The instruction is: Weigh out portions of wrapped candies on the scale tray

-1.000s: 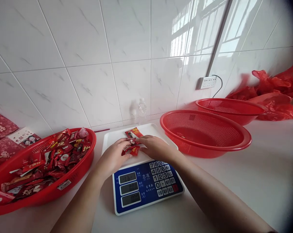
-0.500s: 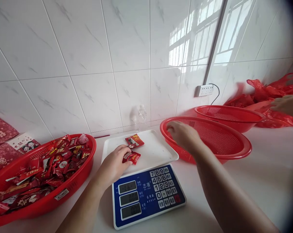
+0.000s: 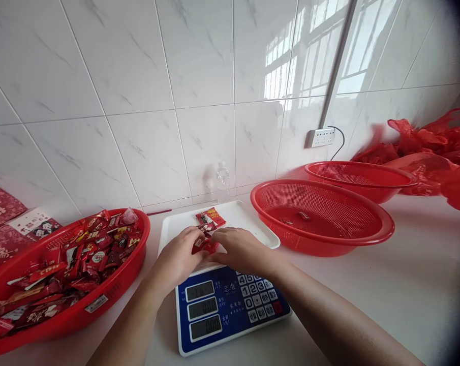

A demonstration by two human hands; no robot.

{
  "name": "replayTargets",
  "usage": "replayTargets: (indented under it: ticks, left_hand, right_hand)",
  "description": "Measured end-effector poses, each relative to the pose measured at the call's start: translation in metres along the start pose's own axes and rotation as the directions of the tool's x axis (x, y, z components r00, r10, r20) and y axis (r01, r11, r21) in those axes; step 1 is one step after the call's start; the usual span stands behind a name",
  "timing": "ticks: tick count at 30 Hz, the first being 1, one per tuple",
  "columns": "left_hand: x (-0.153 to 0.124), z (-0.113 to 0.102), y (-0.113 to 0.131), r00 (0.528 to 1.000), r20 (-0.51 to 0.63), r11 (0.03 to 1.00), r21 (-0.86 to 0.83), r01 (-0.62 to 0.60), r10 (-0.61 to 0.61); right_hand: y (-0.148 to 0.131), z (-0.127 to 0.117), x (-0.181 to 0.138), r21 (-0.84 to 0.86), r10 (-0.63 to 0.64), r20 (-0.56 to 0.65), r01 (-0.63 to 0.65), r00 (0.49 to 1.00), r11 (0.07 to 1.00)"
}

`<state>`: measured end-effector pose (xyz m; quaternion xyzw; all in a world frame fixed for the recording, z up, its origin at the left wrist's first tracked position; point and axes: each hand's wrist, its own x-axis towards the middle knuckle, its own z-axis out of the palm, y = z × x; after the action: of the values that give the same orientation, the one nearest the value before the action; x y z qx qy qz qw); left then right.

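Note:
Both hands meet over the white tray [image 3: 248,218] of a blue weighing scale [image 3: 230,310]. My left hand [image 3: 182,254] is curled against the left side of a small red wrapped candy [image 3: 205,246], with the thumb in front. From the right, my right hand [image 3: 241,249] bends its fingers down on the same candies and hides part of them. Just behind the fingertips lies a red and yellow candy packet [image 3: 211,217], with a darker wrapper [image 3: 206,228] partly tucked between it and the hands.
A red basket [image 3: 148,239] heaped with wrapped sweets stands left, boxes [image 3: 31,229] behind it. At right are a red colander [image 3: 382,231] holding a few small pieces and a second colander [image 3: 408,179]. Red plastic bags [image 3: 420,147], a clear bottle [image 3: 222,178] and a power strip [image 3: 321,137] line the wall.
My right hand has come left from above the near colander to the candies on the tray. The left hand stays beside them. Another person's hand at far right has left view.

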<state>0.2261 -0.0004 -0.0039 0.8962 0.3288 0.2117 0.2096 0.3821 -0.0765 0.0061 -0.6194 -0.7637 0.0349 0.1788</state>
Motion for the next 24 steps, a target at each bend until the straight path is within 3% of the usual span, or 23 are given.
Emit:
replayTargets:
  ticks: [8,12,14,18,20,22,24]
  left_hand:
    - [0.0,0.001,-0.001,0.999,0.015,1.0,-0.008,-0.029,0.029]
    - [-0.001,0.001,-0.003,1.0,0.003,1.0,0.016,-0.019,0.019]
    - [-0.002,0.001,-0.003,1.0,-0.009,0.998,0.058,-0.006,0.007]
    - [-0.004,0.0,-0.002,0.999,-0.004,0.988,0.149,0.049,-0.049]
    - [-0.004,-0.001,-0.001,0.998,-0.003,0.987,0.15,0.056,-0.056]
    - [-0.003,-0.001,0.001,0.998,-0.019,0.991,0.123,0.057,-0.055]
    - [-0.003,-0.002,0.004,0.998,-0.038,0.995,0.074,0.06,-0.057]
  right_hand:
    - [0.006,0.006,0.004,-0.108,0.097,-0.044,-0.101,0.994,0.989]
    - [0.015,-0.01,0.001,-0.155,0.201,-0.083,-0.212,0.976,0.965]
    - [0.028,-0.027,-0.003,-0.18,0.306,-0.156,-0.332,0.939,0.926]
    - [0.066,-0.063,-0.018,-0.165,0.542,-0.311,-0.606,0.781,0.778]
    - [0.082,-0.072,-0.024,-0.169,0.586,-0.354,-0.666,0.729,0.727]
    - [0.086,-0.072,-0.027,-0.163,0.537,-0.374,-0.624,0.756,0.764]
    - [0.075,-0.062,-0.024,-0.109,0.385,-0.358,-0.447,0.851,0.888]
